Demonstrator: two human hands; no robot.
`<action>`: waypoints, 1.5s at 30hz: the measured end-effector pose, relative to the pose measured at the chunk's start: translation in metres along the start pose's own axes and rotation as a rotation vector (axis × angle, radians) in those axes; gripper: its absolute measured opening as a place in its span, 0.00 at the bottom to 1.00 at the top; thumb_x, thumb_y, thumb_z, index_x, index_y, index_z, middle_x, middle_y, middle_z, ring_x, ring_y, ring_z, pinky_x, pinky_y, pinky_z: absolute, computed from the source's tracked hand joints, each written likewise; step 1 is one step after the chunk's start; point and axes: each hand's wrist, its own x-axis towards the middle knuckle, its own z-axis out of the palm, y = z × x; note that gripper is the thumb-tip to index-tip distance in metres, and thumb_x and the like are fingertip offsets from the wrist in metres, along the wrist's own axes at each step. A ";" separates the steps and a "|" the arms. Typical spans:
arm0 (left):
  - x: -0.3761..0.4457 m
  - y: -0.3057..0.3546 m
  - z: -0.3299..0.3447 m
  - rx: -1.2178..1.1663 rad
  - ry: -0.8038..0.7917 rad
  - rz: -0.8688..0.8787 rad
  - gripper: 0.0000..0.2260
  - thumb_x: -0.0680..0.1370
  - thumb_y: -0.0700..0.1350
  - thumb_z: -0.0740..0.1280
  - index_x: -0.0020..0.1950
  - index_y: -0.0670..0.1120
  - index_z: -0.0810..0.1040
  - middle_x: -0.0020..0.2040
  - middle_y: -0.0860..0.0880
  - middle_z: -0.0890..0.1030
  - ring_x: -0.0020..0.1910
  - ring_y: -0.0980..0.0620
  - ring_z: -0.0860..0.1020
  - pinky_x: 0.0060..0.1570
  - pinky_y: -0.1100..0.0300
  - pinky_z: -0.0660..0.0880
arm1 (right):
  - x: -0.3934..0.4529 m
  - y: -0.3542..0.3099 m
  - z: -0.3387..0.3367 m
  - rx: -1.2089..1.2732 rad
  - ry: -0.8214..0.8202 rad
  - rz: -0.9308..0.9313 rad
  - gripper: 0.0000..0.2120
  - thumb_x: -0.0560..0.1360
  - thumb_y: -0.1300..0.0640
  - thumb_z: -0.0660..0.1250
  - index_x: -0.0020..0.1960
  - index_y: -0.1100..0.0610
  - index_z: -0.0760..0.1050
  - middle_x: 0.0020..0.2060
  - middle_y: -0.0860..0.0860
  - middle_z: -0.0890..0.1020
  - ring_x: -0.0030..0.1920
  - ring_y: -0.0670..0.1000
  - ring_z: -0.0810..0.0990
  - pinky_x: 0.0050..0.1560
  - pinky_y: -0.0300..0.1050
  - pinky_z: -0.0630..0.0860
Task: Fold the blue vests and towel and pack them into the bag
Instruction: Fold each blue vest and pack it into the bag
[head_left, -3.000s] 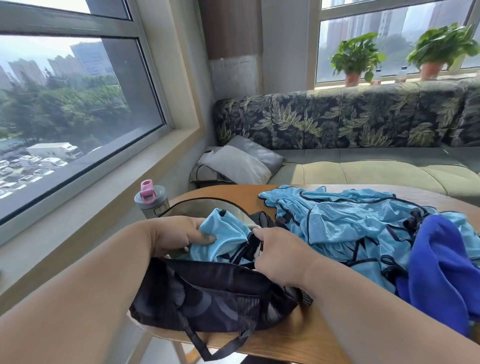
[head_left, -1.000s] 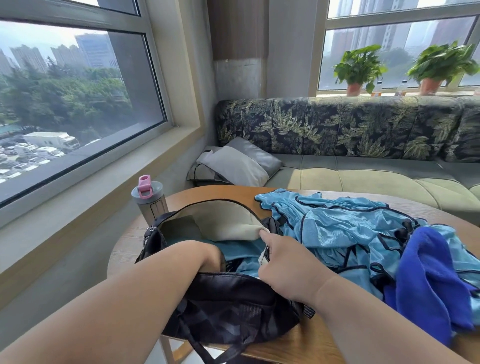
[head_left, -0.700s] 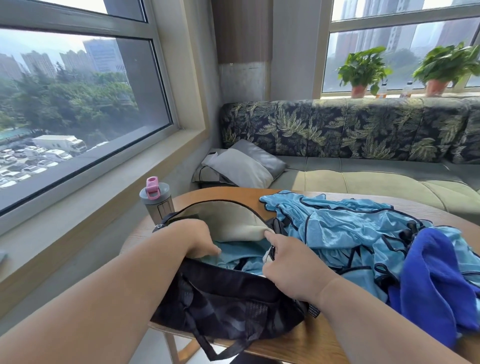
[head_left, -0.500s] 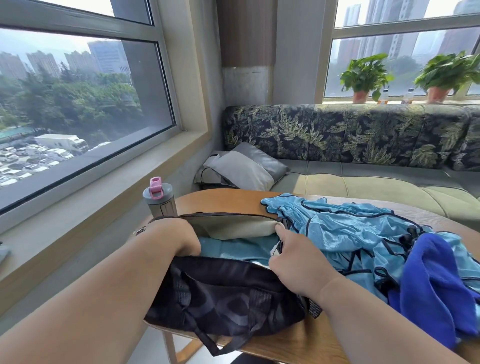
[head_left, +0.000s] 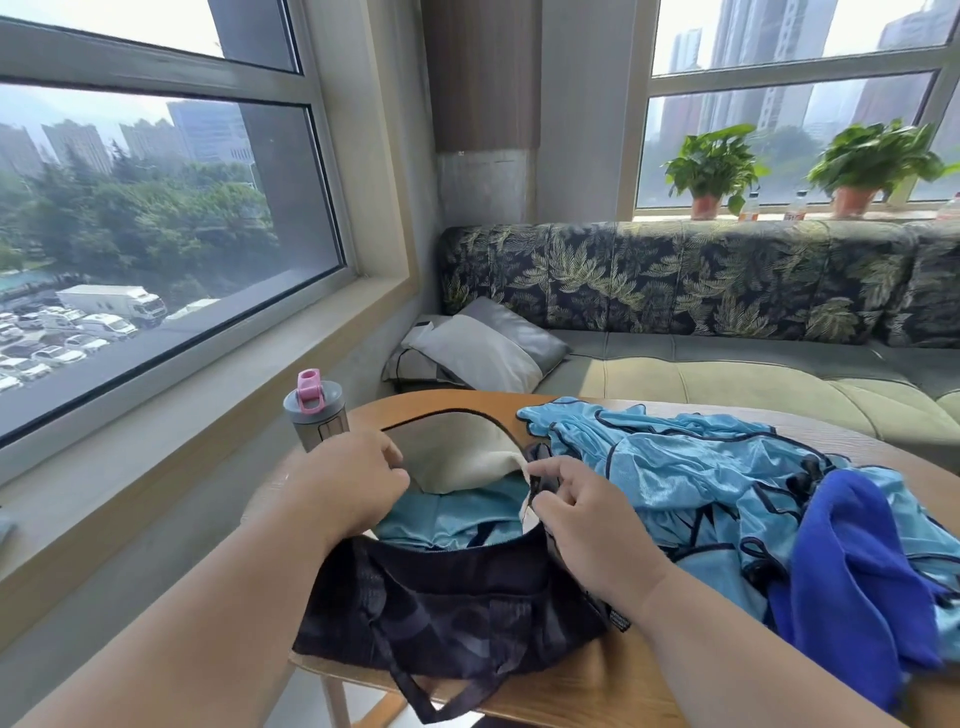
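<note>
The left hand (head_left: 353, 480) is out of the bag (head_left: 457, 613) now, at its left rim. The folded vest (head_left: 447, 519) lies flat inside. The right hand (head_left: 587, 525) pinches the rim at center frame.

**Both hands at the open bag**

The left hand (head_left: 348, 483) and right hand (head_left: 582, 525) hold the black bag (head_left: 457, 618) open on the wooden table (head_left: 597, 691). A light blue vest (head_left: 447, 525) lies inside. More vests (head_left: 675, 467) and a dark blue towel (head_left: 857, 587) are heaped to the right.
</note>
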 end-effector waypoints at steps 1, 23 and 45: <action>-0.009 0.007 0.001 -0.089 0.046 0.021 0.07 0.76 0.51 0.66 0.52 0.56 0.81 0.49 0.59 0.83 0.51 0.54 0.81 0.57 0.53 0.80 | -0.003 0.004 -0.004 0.023 0.037 0.007 0.13 0.78 0.58 0.66 0.56 0.41 0.78 0.26 0.43 0.72 0.30 0.42 0.71 0.40 0.44 0.72; -0.067 0.188 0.147 -0.064 -0.157 0.408 0.18 0.78 0.51 0.67 0.69 0.52 0.77 0.62 0.52 0.81 0.61 0.50 0.79 0.61 0.55 0.76 | -0.091 0.145 -0.129 -0.157 0.154 0.486 0.26 0.77 0.50 0.67 0.75 0.47 0.69 0.53 0.43 0.82 0.47 0.46 0.82 0.49 0.42 0.77; -0.037 0.223 0.186 -1.174 -0.154 -0.096 0.08 0.86 0.45 0.62 0.55 0.44 0.79 0.54 0.43 0.84 0.50 0.48 0.82 0.46 0.56 0.77 | -0.079 0.206 -0.144 -0.172 0.236 0.560 0.16 0.77 0.48 0.67 0.64 0.44 0.71 0.43 0.46 0.83 0.46 0.49 0.82 0.53 0.47 0.79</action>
